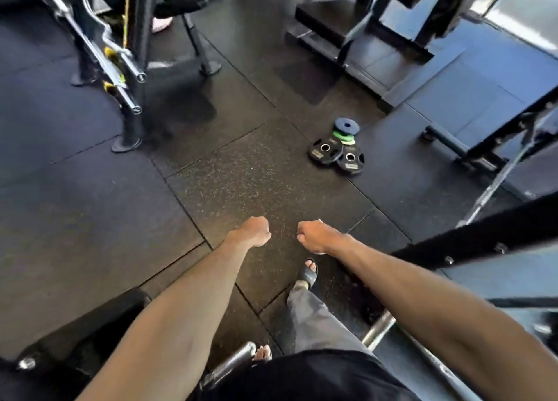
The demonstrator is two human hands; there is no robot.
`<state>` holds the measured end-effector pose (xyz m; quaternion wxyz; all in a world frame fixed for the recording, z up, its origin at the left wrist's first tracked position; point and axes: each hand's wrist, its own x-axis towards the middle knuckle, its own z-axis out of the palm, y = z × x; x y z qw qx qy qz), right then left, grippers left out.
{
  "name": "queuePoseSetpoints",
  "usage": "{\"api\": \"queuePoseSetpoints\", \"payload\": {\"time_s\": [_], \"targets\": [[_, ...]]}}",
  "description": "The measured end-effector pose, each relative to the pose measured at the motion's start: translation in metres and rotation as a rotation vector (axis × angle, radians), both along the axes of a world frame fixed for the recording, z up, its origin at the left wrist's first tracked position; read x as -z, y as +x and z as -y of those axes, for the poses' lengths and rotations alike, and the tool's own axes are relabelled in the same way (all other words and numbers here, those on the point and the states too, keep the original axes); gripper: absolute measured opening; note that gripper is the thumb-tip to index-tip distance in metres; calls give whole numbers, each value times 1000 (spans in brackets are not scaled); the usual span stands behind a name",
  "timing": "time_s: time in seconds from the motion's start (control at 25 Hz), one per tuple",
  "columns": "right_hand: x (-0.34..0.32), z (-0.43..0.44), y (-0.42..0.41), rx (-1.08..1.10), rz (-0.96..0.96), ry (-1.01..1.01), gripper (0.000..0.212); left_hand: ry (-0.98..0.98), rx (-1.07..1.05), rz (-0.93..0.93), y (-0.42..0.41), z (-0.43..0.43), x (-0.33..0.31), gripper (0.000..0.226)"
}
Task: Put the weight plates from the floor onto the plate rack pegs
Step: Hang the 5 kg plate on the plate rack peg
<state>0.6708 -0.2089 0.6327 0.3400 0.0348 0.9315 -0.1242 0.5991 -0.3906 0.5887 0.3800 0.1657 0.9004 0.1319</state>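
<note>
At far left, barbells (120, 68) leaning in a dark stand, with yellow bands near their chrome ends. Low centre, left hand (253, 231) clenched in a fist, gripping nothing. Just beside it, right hand (314, 236) curled too, with white slivers at its edges; grasping something or not, impossible to tell. Further right and well ahead on the rubber floor (241, 174), weight plates (336, 150) in a small pile: blue plate (347, 125) on top, green ones (342, 136) beneath, two black plates (324, 152) in front, overlapping. Pale labels on the black pair, too small to read.
</note>
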Motion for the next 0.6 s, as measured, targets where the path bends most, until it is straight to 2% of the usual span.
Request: {"api": "queuePoseSetpoints", "payload": {"time_s": [0.2, 0.4, 0.6], "targets": [[32, -56, -90, -40, 43, -34, 29, -10, -35, 16, -88, -59, 26, 30], [34, -137, -177, 11, 95, -72, 28, -8, -4, 57, -183, -149, 19, 27], [33, -220, -246, 220, 110, -93, 33, -4, 63, 67, -262, -240, 10, 18]]}}
